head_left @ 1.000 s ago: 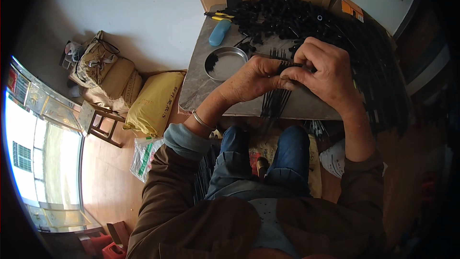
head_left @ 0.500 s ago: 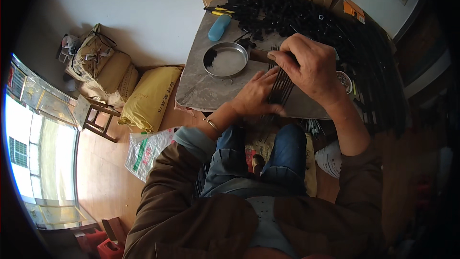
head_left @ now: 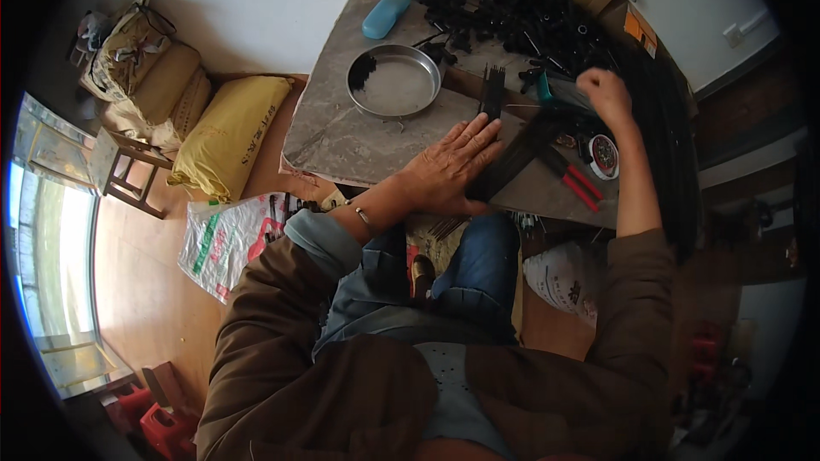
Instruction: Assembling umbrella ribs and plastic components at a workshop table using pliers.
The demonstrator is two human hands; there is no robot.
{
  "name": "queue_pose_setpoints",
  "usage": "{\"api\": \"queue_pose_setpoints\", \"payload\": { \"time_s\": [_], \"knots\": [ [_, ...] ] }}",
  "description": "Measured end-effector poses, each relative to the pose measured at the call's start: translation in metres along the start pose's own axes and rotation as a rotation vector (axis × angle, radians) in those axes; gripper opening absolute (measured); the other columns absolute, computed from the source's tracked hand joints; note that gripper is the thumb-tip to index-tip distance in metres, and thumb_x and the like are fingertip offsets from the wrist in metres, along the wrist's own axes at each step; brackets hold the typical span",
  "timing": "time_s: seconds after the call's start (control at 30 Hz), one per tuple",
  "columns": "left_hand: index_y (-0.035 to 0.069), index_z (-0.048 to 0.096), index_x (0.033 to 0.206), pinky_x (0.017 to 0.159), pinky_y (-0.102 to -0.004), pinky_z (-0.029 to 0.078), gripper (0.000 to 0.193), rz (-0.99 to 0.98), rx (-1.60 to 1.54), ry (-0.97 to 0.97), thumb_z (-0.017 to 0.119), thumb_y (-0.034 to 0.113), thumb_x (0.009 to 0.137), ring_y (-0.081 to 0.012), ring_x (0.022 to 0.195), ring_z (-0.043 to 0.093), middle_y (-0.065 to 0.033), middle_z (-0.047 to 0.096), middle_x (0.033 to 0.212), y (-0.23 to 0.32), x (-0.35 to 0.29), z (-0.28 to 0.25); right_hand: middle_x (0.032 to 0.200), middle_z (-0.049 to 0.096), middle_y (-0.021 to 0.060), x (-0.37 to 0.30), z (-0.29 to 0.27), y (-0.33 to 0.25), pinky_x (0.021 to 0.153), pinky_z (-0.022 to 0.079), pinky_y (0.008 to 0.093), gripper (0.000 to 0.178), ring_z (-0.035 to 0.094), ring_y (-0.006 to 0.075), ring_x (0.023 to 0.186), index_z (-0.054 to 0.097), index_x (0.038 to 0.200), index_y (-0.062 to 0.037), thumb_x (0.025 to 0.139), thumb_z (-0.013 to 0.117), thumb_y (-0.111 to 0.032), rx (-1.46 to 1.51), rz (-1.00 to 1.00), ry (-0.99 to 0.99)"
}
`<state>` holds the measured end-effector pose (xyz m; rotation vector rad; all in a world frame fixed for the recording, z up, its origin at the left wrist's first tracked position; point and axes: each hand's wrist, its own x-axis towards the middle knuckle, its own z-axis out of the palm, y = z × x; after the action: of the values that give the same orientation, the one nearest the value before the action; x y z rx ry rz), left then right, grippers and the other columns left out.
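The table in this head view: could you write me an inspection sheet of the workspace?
Surface: grey table, crowded at back and right.
Work items: thin black rods; round metal dish with black bits at its left.
Clutter: heap of black parts, blue case, red-handled tool.
Hands: left hand palm down, fingertips over the rods; right hand raised, fingers curled, contents unclear.
Cables: none certain.
Surroundings: yellow sack and stool at left.

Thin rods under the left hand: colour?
The thin rods are black, best seen in the head view.
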<state>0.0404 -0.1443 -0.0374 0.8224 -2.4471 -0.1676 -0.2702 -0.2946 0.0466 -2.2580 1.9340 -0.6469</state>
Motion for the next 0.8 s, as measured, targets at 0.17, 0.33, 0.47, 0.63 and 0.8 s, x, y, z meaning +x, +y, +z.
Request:
{"api": "queue_pose_setpoints", "payload": {
  "time_s": [0.17,0.33,0.47,0.63,0.8],
  "knots": [
    [-0.004,0.041,0.136,0.115,-0.0470,0.018,0.096,-0.056,0.026,0.004,0.068,0.059,0.069,-0.0389,0.141,0.018,-0.0242,0.025,0.149,0.001,0.000,-0.001,0.086,0.067,0.0035,0.000,0.020,0.016,0.074,0.048,0.0362,0.014,0.065,0.0246,0.085,0.070,0.087,-0.0128,0.079,0.067,-0.023,-0.196,-0.047,-0.021],
    [-0.003,0.043,0.135,0.114,-0.0476,0.019,0.095,-0.076,0.007,0.000,0.069,0.058,0.067,-0.0400,0.140,0.020,-0.0243,0.026,0.149,-0.002,0.000,-0.001,0.085,0.064,0.0021,0.002,0.010,0.011,0.071,0.047,0.0361,0.012,0.063,0.0245,0.082,0.069,0.083,-0.0121,0.078,0.067,-0.022,-0.234,-0.123,-0.007],
    [-0.004,0.045,0.134,0.114,-0.0474,0.019,0.093,-0.095,-0.026,-0.013,0.070,0.057,0.068,-0.0398,0.140,0.021,-0.0246,0.027,0.148,0.003,-0.007,-0.004,0.084,0.064,0.0018,0.000,-0.003,0.002,0.073,0.048,0.0372,0.011,0.063,0.0246,0.082,0.069,0.082,-0.0117,0.080,0.066,-0.022,-0.283,-0.104,0.041],
    [-0.004,0.045,0.133,0.114,-0.0468,0.019,0.092,-0.114,-0.036,-0.031,0.069,0.057,0.069,-0.0392,0.140,0.021,-0.0242,0.027,0.148,0.006,-0.009,-0.009,0.089,0.066,0.0079,-0.004,0.009,-0.024,0.071,0.050,0.0362,0.010,0.064,0.0276,0.082,0.067,0.091,-0.0093,0.087,0.061,-0.016,-0.110,-0.288,0.317],
    [-0.003,0.046,0.133,0.115,-0.0468,0.019,0.091,-0.116,-0.025,-0.079,0.068,0.058,0.070,-0.0385,0.140,0.021,-0.0229,0.028,0.149,0.006,-0.009,-0.013,0.090,0.064,0.0095,-0.022,0.056,-0.089,0.070,0.050,0.0354,0.008,0.064,0.0295,0.081,0.064,0.092,-0.0064,0.088,0.059,-0.010,0.194,-0.436,0.079]
  ]
}}
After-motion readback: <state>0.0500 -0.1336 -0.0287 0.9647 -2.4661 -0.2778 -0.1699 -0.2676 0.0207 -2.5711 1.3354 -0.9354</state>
